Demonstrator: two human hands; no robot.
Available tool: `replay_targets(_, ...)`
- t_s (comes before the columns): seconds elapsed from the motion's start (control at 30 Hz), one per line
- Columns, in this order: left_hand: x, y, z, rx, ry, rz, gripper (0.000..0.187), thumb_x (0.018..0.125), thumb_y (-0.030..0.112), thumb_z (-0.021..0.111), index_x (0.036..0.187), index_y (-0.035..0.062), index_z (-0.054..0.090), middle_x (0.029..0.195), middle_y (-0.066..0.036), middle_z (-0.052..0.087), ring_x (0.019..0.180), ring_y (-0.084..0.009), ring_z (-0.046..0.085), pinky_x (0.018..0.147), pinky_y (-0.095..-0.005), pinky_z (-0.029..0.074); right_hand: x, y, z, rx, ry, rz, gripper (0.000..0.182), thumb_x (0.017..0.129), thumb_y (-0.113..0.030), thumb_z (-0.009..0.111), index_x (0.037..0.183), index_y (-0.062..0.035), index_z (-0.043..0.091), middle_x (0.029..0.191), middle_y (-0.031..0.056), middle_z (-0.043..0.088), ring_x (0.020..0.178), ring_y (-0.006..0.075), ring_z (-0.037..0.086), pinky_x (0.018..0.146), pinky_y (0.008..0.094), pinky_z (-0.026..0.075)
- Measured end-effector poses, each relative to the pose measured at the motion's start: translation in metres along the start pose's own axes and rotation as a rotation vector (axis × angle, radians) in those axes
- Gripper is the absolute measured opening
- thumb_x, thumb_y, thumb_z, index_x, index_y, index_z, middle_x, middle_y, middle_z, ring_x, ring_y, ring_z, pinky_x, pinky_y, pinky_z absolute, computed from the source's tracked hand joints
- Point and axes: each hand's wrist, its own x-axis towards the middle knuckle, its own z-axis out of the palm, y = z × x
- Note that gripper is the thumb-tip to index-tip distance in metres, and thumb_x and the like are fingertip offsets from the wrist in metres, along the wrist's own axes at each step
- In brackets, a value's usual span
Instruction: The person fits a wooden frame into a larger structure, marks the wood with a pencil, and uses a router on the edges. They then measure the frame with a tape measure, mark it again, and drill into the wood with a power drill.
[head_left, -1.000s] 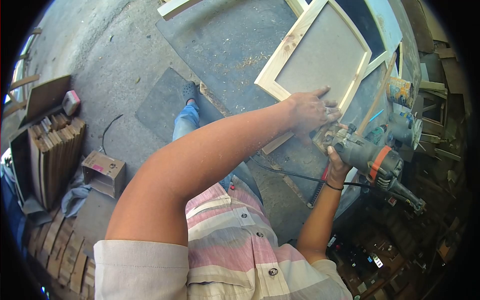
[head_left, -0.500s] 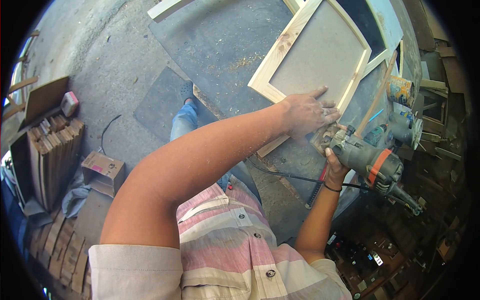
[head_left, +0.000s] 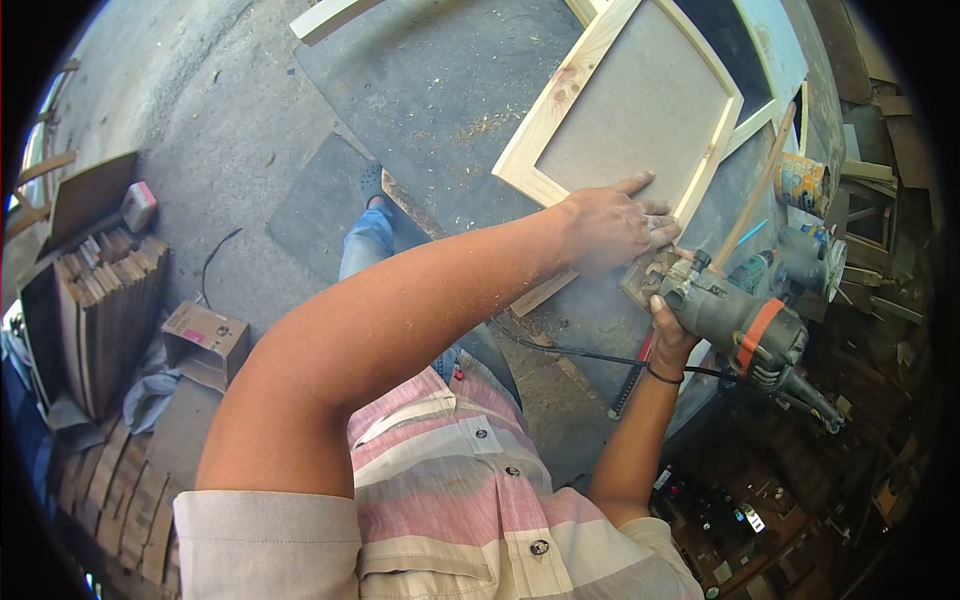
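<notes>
My left hand (head_left: pixel 615 230) lies palm down on the near corner of a pale wooden frame (head_left: pixel 570 90), fingers spread towards its flat grey-brown panel (head_left: pixel 640 110). Its thumb is hidden. My right hand (head_left: pixel 672 335) is wrapped round the body of a grey router (head_left: pixel 735 320) with an orange band, its thumb on the near side. The router lies tilted on its side, with its base against the frame's edge close to my left fingertips. The bit is out of sight. A black cord (head_left: pixel 590 352) runs across beside my right wrist.
Sawdust (head_left: pixel 485 127) dots the dark worktop (head_left: pixel 420 70). Tins (head_left: pixel 802 185) and a green tool (head_left: pixel 752 268) stand to the right. Below left are a cardboard box (head_left: pixel 205 340) and stacked boards (head_left: pixel 110 300). Scrap wood fills the right side.
The view has shifted very slightly, and the frame sits a touch further left in it. Both hands and the router keep nearly the same positions.
</notes>
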Motion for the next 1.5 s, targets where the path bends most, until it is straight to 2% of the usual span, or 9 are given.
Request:
replay_targets(0.37,0.000,0.000,-0.006,-0.027,-0.028,0.000,0.102,0.062,0.037,0.088,0.148,0.0110,0.039,0.148,-0.002,0.050,0.142,-0.0187,0.040,0.127,-0.0456,0.013,0.001,0.000,0.001,0.037,-0.002,0.014,0.076,0.065,-0.026,0.077,0.129,0.0016,0.048,0.112,0.0112,0.059,0.103,0.0217,0.058,0.098,0.0368,0.045)
replay_targets(0.63,0.003,-0.003,0.008,-0.011,0.060,0.000,0.096,0.065,0.031,0.087,0.146,0.0095,0.041,0.147,-0.004,0.051,0.141,-0.0189,0.041,0.127,-0.0465,0.013,0.005,0.007,-0.003,0.008,-0.022,-0.023,0.077,0.065,-0.026,0.077,0.131,-0.0004,0.045,0.121,0.0134,0.057,0.107,0.0218,0.057,0.100,0.0368,0.044)
replay_targets(0.77,0.005,-0.005,0.010,-0.023,0.088,0.009,0.086,0.072,0.029,0.082,0.146,0.0088,0.042,0.146,-0.005,0.051,0.142,-0.0193,0.041,0.126,-0.0478,0.015,0.005,0.007,-0.002,0.047,0.002,0.002,0.078,0.065,-0.027,0.077,0.130,0.0001,0.044,0.122,0.0139,0.058,0.109,0.0228,0.056,0.101,0.0377,0.043)
replay_targets(0.9,0.001,-0.003,0.004,-0.042,0.078,0.006,0.074,0.079,0.023,0.074,0.146,0.0089,0.043,0.146,-0.007,0.052,0.141,-0.0194,0.042,0.125,-0.0481,0.017,0.004,0.012,-0.007,-0.074,-0.044,-0.038,0.078,0.065,-0.028,0.077,0.130,0.0009,0.044,0.123,0.0150,0.058,0.110,0.0240,0.057,0.101,0.0377,0.043)
replay_targets(1.07,0.007,-0.005,0.018,-0.029,0.193,-0.007,0.073,0.079,0.021,0.073,0.145,0.0095,0.044,0.145,-0.007,0.052,0.140,-0.0192,0.043,0.125,-0.0480,0.018,0.004,0.013,-0.008,-0.104,-0.039,-0.037,0.077,0.065,-0.032,0.077,0.128,0.0006,0.047,0.123,0.0146,0.058,0.111,0.0243,0.056,0.102,0.0377,0.042)
replay_targets(1.1,0.006,-0.004,0.015,-0.035,0.236,-0.010,0.072,0.079,0.019,0.072,0.145,0.0101,0.044,0.145,-0.007,0.053,0.139,-0.0191,0.044,0.125,-0.0480,0.019,0.003,0.012,-0.008,-0.107,-0.050,-0.039,0.076,0.064,-0.029,0.077,0.129,0.0008,0.048,0.118,0.0117,0.058,0.106,0.0225,0.057,0.098,0.0364,0.044)
replay_targets(1.2,0.003,-0.002,0.003,-0.104,0.120,-0.011,0.070,0.080,0.012,0.071,0.145,0.0125,0.045,0.145,-0.006,0.053,0.139,-0.0190,0.044,0.125,-0.0476,0.019,0.005,0.010,-0.009,-0.163,-0.077,-0.066,0.076,0.064,-0.026,0.077,0.129,0.0009,0.049,0.114,0.0095,0.057,0.103,0.0208,0.057,0.096,0.0353,0.045)
replay_targets(1.3,0.002,0.000,0.002,-0.130,0.152,-0.028,0.069,0.080,0.006,0.069,0.144,0.0143,0.046,0.144,-0.005,0.053,0.139,-0.0183,0.044,0.125,-0.0475,0.018,0.006,0.009,-0.010,-0.212,-0.097,-0.094,0.077,0.063,-0.026,0.077,0.130,0.0007,0.048,0.118,0.0104,0.057,0.106,0.0212,0.056,0.097,0.0359,0.045)
replay_targets(1.5,0.004,0.000,0.009,-0.064,0.174,-0.023,0.051,0.087,0.008,0.060,0.137,0.0135,0.051,0.143,-0.003,0.054,0.140,-0.0178,0.041,0.126,-0.0474,0.018,0.006,0.014,-0.012,-0.131,-0.085,-0.064,0.079,0.063,-0.025,0.078,0.131,0.0007,0.048,0.119,0.0109,0.056,0.108,0.0218,0.057,0.100,0.0369,0.045)
